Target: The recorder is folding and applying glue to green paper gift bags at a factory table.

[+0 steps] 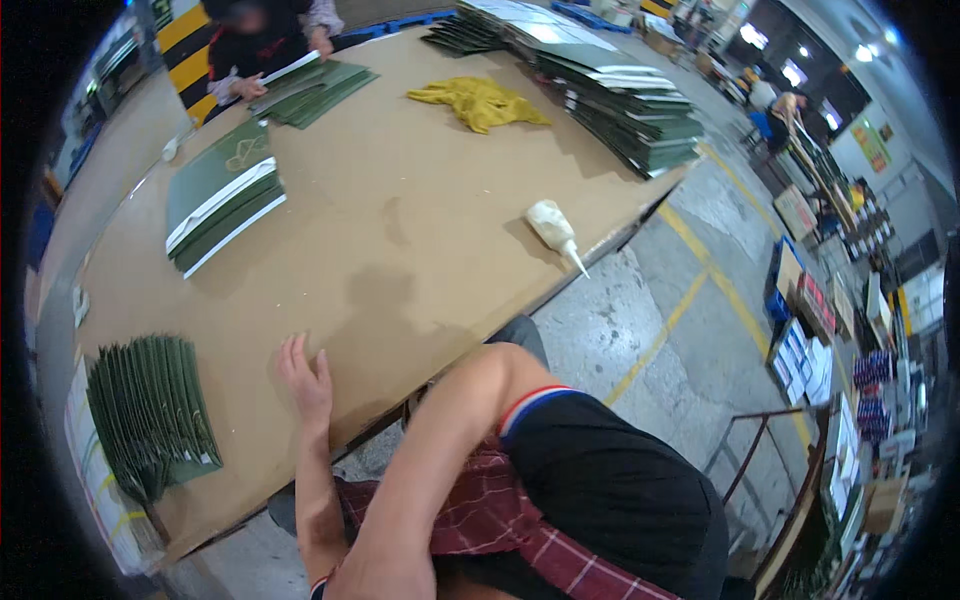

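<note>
Nearest the camera is the person's black sleeve [620, 480], with the bent right arm [450, 450] below it; the right hand is out of view, so I cannot tell how its fingers stand. The left hand [308, 375] is over the worktop [340, 200], holding nothing, fingers close together and thumb apart.

Nearest it, to its left, is a fanned bundle [150, 410] of green folders. Handling these well, I judge, calls for an arm's support beneath and light fingers on the edges, so the fan neither slides nor creases. The bottle [549, 222] lies with its nozzle toward the worktop's edge, best kept clear of paper.

Counting outward: one fanned bundle, one bottle, one flat stack [210, 190] beyond the hand, one yellow cloth [480, 103], one stack [325, 95] under a co-worker's hands [245, 88], and one large heap [630, 110] at far right. Single folders overlap too closely to count.
</note>
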Demonstrator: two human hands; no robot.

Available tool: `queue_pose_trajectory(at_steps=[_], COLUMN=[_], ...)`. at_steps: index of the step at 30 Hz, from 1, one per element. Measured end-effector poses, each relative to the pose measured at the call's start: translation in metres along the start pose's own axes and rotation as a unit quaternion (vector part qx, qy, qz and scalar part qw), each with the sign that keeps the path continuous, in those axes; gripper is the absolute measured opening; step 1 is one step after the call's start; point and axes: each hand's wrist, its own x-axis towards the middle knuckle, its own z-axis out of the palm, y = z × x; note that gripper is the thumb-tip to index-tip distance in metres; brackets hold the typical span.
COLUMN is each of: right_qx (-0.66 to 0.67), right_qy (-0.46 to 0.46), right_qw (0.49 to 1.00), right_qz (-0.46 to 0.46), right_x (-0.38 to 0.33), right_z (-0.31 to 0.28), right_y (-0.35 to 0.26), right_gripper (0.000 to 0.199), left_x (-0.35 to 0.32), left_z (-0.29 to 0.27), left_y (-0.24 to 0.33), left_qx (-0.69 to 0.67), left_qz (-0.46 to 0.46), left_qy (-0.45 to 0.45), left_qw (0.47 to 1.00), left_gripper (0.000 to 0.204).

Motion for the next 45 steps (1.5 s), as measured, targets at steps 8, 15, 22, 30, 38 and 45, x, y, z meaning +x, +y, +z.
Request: queue_pose_trajectory(at_steps=[8,15,22,30,38,45], right_qx=[0.021,0.156,0.193,0.155,0.065,-0.007], right_qy=[0.003,-0.037,-0.055,-0.076,-0.076,-0.069], right_qw=[0.998,0.974,0.953,0.962,0.983,0.994], right_qz=[-0.055,-0.16,-0.228,-0.211,-0.153,-0.086], right_x=[0.03,0.065,0.082,0.066,0.041,0.036], right_z=[0.016,0.056,0.07,0.074,0.086,0.076], right_y=[-0.006,0.01,-0.002,-0.039,-0.072,-0.082], right_gripper=[0.019,0.023,0.027,0.028,0.025,0.022], left_x=[-0.006,-0.002,-0.009,-0.004,-0.002,-0.001], left_z=[-0.002,0.008,0.011,0.018,0.013,0.012], left_y=[-0.012,-0.003,-0.016,-0.017,-0.016,-0.015], left_qx=[0.022,0.016,0.054,0.087,0.144,0.189], left_qz=[-0.031,0.01,0.025,0.039,0.023,0.012], left_qy=[-0.002,0.065,0.078,0.052,0.02,-0.003], left_qw=[0.999,0.998,0.995,0.994,0.989,0.982], left_gripper=[0.042,0.042,0.041,0.036,0.033,0.038])
